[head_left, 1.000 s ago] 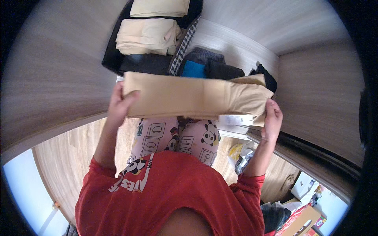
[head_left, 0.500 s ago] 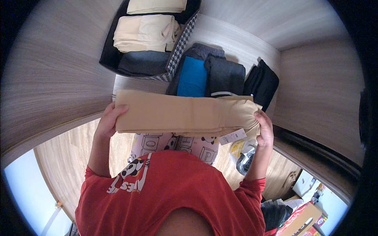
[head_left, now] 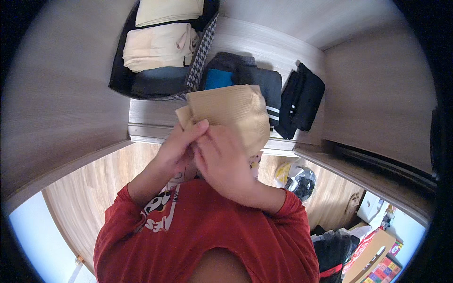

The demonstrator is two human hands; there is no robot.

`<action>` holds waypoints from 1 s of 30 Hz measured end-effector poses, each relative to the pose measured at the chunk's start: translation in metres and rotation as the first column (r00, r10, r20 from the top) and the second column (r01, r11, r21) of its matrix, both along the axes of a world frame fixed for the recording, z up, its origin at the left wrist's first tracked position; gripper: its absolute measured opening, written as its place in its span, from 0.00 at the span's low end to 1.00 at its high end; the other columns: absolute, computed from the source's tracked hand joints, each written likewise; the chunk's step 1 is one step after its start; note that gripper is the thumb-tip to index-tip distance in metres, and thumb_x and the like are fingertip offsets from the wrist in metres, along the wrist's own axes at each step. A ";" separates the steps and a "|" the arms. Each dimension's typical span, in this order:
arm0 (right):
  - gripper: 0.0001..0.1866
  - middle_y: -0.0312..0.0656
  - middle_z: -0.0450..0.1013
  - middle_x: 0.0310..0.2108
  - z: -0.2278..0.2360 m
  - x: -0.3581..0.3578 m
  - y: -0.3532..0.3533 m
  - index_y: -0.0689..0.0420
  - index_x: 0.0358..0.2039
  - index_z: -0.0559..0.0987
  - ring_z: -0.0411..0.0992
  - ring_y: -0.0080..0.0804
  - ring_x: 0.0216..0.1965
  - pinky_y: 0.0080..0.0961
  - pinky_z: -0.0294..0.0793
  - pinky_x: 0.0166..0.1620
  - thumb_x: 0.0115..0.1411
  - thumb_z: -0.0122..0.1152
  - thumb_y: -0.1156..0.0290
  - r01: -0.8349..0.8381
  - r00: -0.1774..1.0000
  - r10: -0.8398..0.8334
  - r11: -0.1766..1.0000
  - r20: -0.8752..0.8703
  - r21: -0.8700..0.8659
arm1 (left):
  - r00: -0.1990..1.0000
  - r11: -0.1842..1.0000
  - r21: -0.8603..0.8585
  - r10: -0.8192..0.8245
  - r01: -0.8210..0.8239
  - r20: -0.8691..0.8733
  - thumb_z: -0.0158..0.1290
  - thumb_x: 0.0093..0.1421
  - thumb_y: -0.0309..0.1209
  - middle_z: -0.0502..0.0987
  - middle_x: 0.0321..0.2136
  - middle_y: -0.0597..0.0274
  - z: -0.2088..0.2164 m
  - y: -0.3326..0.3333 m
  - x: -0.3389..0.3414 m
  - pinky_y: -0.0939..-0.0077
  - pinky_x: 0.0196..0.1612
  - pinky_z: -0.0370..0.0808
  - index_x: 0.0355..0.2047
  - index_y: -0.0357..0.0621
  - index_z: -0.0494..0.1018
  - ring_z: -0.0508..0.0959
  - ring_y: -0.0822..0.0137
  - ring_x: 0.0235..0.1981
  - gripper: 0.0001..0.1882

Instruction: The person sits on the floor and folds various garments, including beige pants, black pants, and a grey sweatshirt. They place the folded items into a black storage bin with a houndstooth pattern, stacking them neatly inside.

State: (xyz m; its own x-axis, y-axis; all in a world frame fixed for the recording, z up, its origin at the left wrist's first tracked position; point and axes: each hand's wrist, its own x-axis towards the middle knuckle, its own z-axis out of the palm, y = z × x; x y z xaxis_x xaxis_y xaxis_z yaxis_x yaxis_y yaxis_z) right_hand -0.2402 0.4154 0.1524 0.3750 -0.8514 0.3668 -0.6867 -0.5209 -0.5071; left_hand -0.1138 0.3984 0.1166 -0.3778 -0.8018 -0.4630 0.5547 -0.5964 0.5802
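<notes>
Left fingers pinch folded tan cloth (head_left: 226, 106) above the shelf's (head_left: 151, 113) front edge.
The left hand (head_left: 177, 148) grips its near corner; whether the right hand (head_left: 224, 162) grips, I cannot tell. One flap juts out, not yet squared. Beyond, folded cream cloths (head_left: 158, 45) already fill part of the bin (head_left: 203, 53), near the left edge.

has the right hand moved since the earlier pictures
Yes, leftward: judged against the rightmost black folded clothes, the right hand now lies well left of them.
</notes>
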 end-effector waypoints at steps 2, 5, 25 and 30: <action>0.15 0.44 0.70 0.29 0.001 -0.005 0.003 0.61 0.35 0.72 0.70 0.41 0.32 0.31 0.71 0.36 0.43 0.57 0.81 -0.117 0.991 0.114 0.992 0.063 0.046 | 0.998 0.984 0.174 -0.051 0.045 0.029 0.49 0.54 0.31 0.70 0.41 0.57 -0.019 0.000 0.015 0.73 0.42 0.71 0.49 0.37 0.59 0.72 0.66 0.41 0.23; 0.11 0.44 0.72 0.32 -0.009 -0.042 0.002 0.60 0.33 0.74 0.71 0.38 0.35 0.28 0.71 0.38 0.45 0.55 0.81 -0.102 0.949 0.062 0.988 0.309 0.116 | 0.996 0.979 0.198 -0.061 0.049 0.059 0.50 0.49 0.28 0.70 0.42 0.54 -0.032 0.011 0.046 0.72 0.42 0.72 0.49 0.35 0.58 0.72 0.64 0.42 0.27; 0.25 0.42 0.75 0.29 -0.209 -0.219 -0.112 0.61 0.34 0.76 0.73 0.34 0.31 0.27 0.71 0.37 0.42 0.63 0.53 -0.067 0.555 -0.809 0.186 0.192 0.980 | 0.722 0.961 0.227 -0.268 0.156 0.638 0.55 0.45 0.25 0.71 0.37 0.62 -0.082 0.100 0.164 0.75 0.41 0.69 0.50 0.39 0.59 0.71 0.68 0.40 0.30; 0.12 0.41 0.74 0.27 -0.172 -0.217 -0.125 0.57 0.30 0.76 0.73 0.34 0.29 0.30 0.73 0.36 0.48 0.56 0.63 -0.550 0.090 -0.867 0.368 0.491 0.750 | 0.786 0.983 0.185 -0.096 -0.024 0.611 0.49 0.56 0.33 0.70 0.38 0.61 -0.074 0.089 0.164 0.77 0.41 0.68 0.50 0.40 0.59 0.69 0.70 0.42 0.22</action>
State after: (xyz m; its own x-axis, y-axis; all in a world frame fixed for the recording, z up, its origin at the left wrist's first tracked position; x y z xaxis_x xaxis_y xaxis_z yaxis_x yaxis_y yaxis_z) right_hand -0.4574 0.2907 -0.0193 0.1975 -0.7617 -0.6171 0.6461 0.5746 -0.5024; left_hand 0.0506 0.4876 0.0424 0.0087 -0.6776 -0.7353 0.0912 -0.7318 0.6754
